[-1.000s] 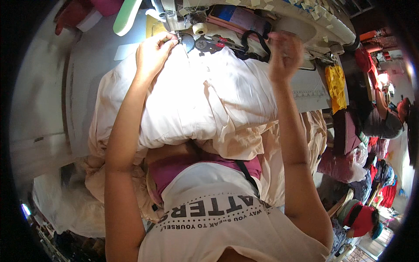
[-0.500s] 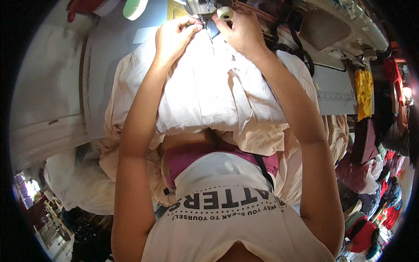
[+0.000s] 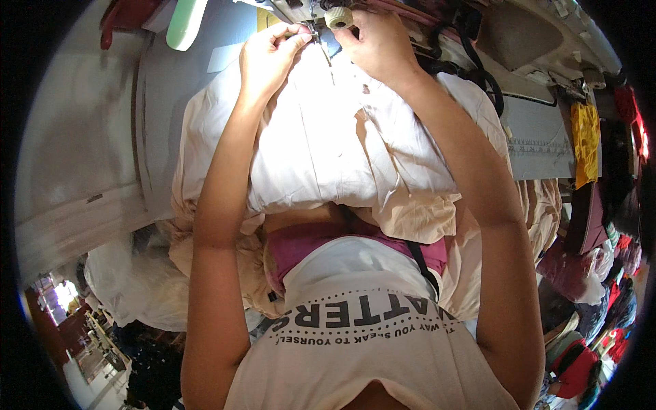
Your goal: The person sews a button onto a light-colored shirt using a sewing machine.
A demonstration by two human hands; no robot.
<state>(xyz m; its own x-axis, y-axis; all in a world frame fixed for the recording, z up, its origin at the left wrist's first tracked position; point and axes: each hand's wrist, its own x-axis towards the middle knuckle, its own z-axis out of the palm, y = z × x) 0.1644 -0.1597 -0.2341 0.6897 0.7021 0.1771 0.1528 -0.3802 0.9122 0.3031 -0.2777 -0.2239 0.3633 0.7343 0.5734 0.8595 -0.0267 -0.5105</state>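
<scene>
A large piece of cream cloth [image 3: 311, 154] spreads over the table front and hangs down across my lap, brightly lit near the needle area of a sewing machine [image 3: 290, 8]. Just left of the presser foot [image 3: 314, 34], my left hand [image 3: 266, 60] is closed, its thumb and forefinger pinching the far edge of the cloth. My right hand [image 3: 383, 51] is curled on the other side of the foot. A ribbed round knob [image 3: 339, 18] hides part of its fingers, so what they grip cannot be made out.
A pale green-and-white object [image 3: 186, 24] lies at the far left of the grey table [image 3: 164, 82]. Dark cables [image 3: 478, 65] loop beside the machine on the right. A yellow cloth [image 3: 585, 145] hangs off the right edge. Clear plastic bags [image 3: 137, 280] bulge at lower left.
Both hands keep nearly the same places by the presser foot. The view has shifted slightly, with the table's sides sliding outward. The cloth shows no clear movement.
</scene>
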